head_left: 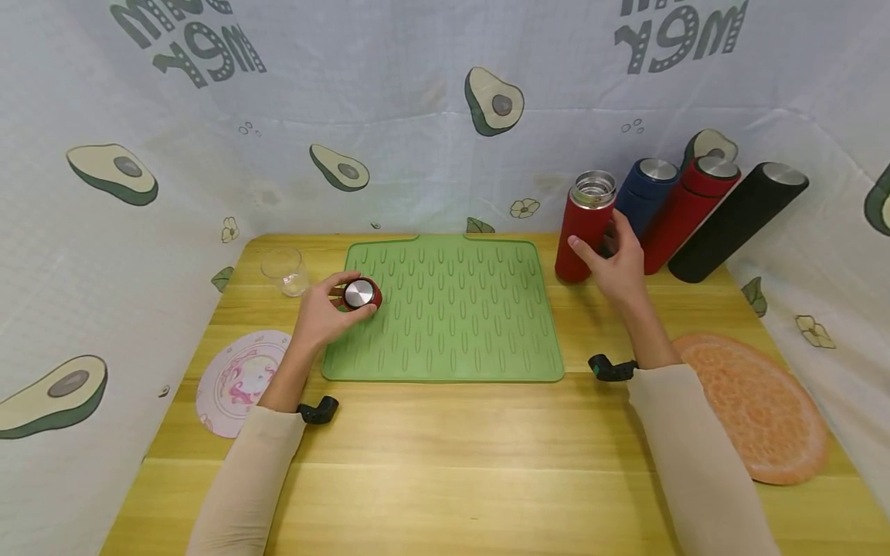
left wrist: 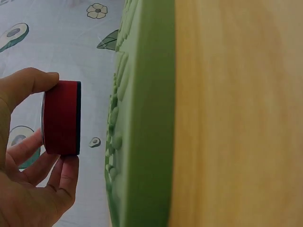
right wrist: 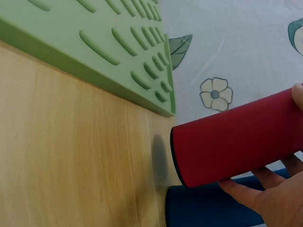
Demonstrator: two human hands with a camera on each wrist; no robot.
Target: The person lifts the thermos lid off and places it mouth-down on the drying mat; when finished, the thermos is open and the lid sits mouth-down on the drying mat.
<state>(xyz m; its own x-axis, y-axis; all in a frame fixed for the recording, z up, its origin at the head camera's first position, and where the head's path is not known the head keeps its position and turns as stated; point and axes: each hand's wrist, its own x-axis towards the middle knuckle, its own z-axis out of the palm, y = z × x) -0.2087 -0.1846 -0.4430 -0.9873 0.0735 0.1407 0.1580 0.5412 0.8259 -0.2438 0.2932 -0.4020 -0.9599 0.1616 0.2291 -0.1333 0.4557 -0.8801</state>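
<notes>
My left hand pinches a red flask lid with a shiny steel top, over the left edge of the green drying mat. In the left wrist view a gap shows between the lid and the mat, with thumb and fingertips on opposite sides of it. At the right, a red flask with its steel mouth uncovered is gripped by my right hand. The right wrist view shows the base of this flask slightly off the table, a shadow beside it.
Right of the held flask stand a blue flask, another red flask and a black flask, all capped. A clear glass and a pink plate are at the left. An orange round mat lies right.
</notes>
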